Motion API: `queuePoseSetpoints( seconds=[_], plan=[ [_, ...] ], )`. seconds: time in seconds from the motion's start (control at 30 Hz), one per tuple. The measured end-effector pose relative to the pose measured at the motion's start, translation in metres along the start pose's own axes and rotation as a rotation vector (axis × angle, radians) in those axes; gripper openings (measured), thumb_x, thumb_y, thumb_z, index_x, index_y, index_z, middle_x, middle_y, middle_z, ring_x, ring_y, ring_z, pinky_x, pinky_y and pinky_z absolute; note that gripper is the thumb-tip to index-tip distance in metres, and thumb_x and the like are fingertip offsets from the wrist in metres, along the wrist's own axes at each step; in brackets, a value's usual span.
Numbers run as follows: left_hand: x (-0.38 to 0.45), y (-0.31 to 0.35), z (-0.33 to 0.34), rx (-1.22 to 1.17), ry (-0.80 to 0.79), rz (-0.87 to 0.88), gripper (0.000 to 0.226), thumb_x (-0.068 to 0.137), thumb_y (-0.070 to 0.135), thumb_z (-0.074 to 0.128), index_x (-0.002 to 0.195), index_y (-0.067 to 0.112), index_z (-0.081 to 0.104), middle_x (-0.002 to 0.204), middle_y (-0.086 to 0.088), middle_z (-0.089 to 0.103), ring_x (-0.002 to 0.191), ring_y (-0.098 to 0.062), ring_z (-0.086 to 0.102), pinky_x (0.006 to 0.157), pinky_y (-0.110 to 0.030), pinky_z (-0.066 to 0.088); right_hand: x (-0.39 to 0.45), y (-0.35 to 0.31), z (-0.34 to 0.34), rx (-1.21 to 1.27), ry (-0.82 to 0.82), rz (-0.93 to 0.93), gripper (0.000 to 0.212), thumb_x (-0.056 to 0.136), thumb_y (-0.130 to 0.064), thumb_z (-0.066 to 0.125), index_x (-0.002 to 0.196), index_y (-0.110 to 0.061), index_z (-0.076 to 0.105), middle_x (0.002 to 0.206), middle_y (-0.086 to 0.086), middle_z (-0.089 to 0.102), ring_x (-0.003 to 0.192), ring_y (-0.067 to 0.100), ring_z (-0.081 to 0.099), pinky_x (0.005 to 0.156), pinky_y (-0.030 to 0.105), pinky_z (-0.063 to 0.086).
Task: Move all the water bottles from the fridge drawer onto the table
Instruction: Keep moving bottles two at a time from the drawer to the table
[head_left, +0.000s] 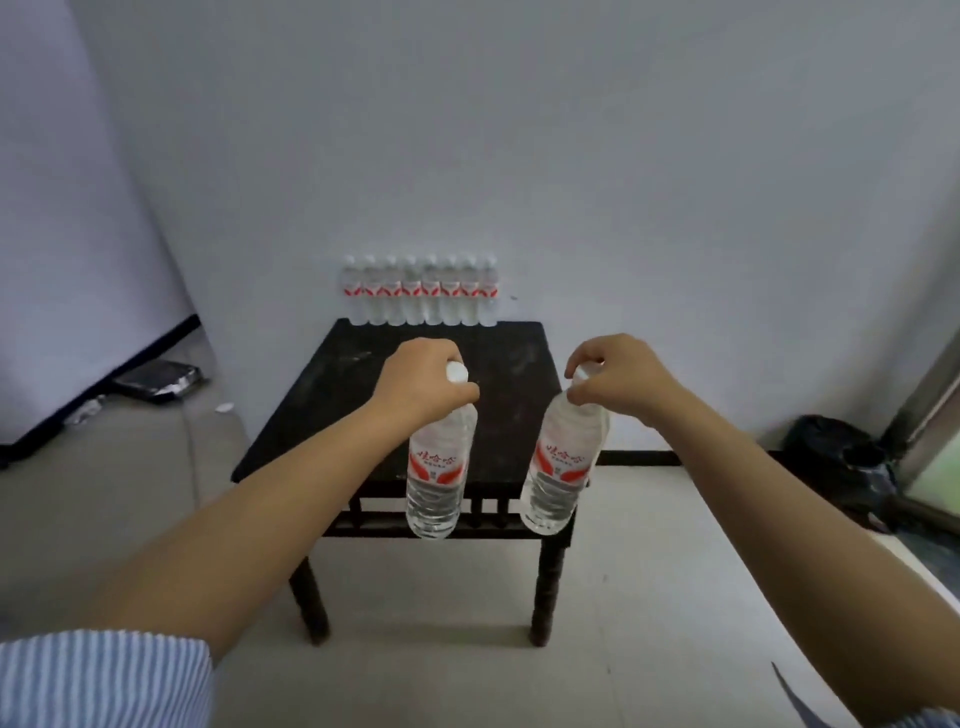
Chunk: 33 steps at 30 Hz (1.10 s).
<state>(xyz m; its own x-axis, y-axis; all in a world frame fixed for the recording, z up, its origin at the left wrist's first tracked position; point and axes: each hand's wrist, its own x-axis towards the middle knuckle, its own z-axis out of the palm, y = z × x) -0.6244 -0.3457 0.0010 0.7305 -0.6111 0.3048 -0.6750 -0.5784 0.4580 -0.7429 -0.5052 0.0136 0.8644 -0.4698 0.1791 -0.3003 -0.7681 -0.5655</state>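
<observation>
Left hand (415, 382) pinching bottle (439, 467) neck, right hand (618, 382) likewise (second bottle (563, 467))

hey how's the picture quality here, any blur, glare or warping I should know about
Head view: soft, even light, no strong glare; faint table shadow on the floor. Wide-angle warping bends the walls and stretches the forearms. The far bottle row is soft. The bottles in the left hand and right hand show readable red labels.

Black table (332, 395) — bottle row (420, 291) along back edge.
</observation>
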Motion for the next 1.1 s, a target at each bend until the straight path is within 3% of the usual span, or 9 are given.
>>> queuePoseSetpoints(
  seconds=[0.13,0.3,0.47,0.63,0.73,0.87,0.97,1.1],
  plan=[
    [0.043,-0.071,-0.017,0.018,0.045,-0.126,0.021,0.078,0.024,0.067,0.093,0.010,0.062,0.085,0.000,0.054,0.081,-0.014,0.051,0.070,-0.026,0.041,0.074,-0.031,0.043,-0.036,-0.094,-0.056,0.014,0.069,-0.013,0.071,0.074,-0.020,0.060,0.090,-0.003,0.054,0.085,0.014,0.050,0.070,0.024,0.042],
    [0.111,-0.141,-0.024,0.040,0.064,-0.205,0.017,0.077,0.022,0.068,0.086,0.012,0.058,0.084,-0.001,0.052,0.079,-0.014,0.049,0.063,-0.024,0.036,0.169,-0.061,0.090,-0.061,-0.224,-0.178,0.018,0.072,-0.014,0.069,0.090,-0.014,0.066,0.087,-0.002,0.055,0.071,0.007,0.049,0.055,0.012,0.034],
    [0.197,-0.199,-0.030,0.084,-0.065,-0.277,0.020,0.078,0.022,0.069,0.086,0.014,0.053,0.088,-0.002,0.051,0.082,-0.016,0.050,0.068,-0.026,0.043,0.274,-0.088,0.125,-0.098,-0.283,-0.281,0.023,0.074,-0.015,0.068,0.097,-0.011,0.066,0.092,-0.003,0.055,0.085,0.014,0.052,0.076,0.024,0.043],
    [0.282,-0.260,-0.033,0.076,-0.075,-0.332,0.022,0.077,0.020,0.069,0.093,0.011,0.058,0.092,-0.001,0.052,0.084,-0.017,0.050,0.071,-0.026,0.044,0.378,-0.115,0.155,-0.164,-0.279,-0.325,0.026,0.074,-0.013,0.067,0.100,-0.012,0.066,0.093,-0.004,0.052,0.085,0.012,0.049,0.075,0.023,0.040],
    [0.331,-0.299,-0.033,0.050,-0.061,-0.329,0.021,0.076,0.020,0.069,0.092,0.011,0.058,0.091,-0.002,0.053,0.083,-0.017,0.051,0.067,-0.026,0.043,0.434,-0.126,0.181,-0.242,-0.282,-0.314,0.028,0.076,-0.012,0.065,0.104,-0.011,0.065,0.102,0.002,0.059,0.087,0.014,0.050,0.076,0.023,0.039],
    [0.397,-0.355,-0.026,0.027,-0.071,-0.285,0.020,0.076,0.021,0.069,0.083,0.016,0.052,0.086,0.001,0.052,0.079,-0.016,0.051,0.057,-0.020,0.040,0.506,-0.133,0.222,-0.323,-0.299,-0.260,0.034,0.078,-0.008,0.063,0.112,-0.011,0.062,0.119,0.006,0.061,0.104,0.019,0.056,0.081,0.021,0.039],
    [0.444,-0.392,-0.016,0.018,-0.088,-0.250,0.021,0.075,0.022,0.070,0.081,0.017,0.050,0.080,0.003,0.050,0.077,-0.015,0.050,0.053,-0.015,0.036,0.554,-0.139,0.249,-0.331,-0.273,-0.212,0.037,0.079,-0.007,0.063,0.116,-0.011,0.061,0.123,0.005,0.060,0.109,0.018,0.055,0.087,0.022,0.041],
    [0.501,-0.433,0.005,-0.002,-0.123,-0.234,0.032,0.075,0.022,0.070,0.064,0.024,0.040,0.066,0.011,0.040,0.074,-0.013,0.046,0.050,-0.014,0.029,0.613,-0.140,0.280,-0.339,-0.251,-0.152,0.040,0.078,-0.007,0.063,0.118,-0.014,0.060,0.122,0.004,0.061,0.107,0.018,0.057,0.083,0.022,0.041]
  ],
)
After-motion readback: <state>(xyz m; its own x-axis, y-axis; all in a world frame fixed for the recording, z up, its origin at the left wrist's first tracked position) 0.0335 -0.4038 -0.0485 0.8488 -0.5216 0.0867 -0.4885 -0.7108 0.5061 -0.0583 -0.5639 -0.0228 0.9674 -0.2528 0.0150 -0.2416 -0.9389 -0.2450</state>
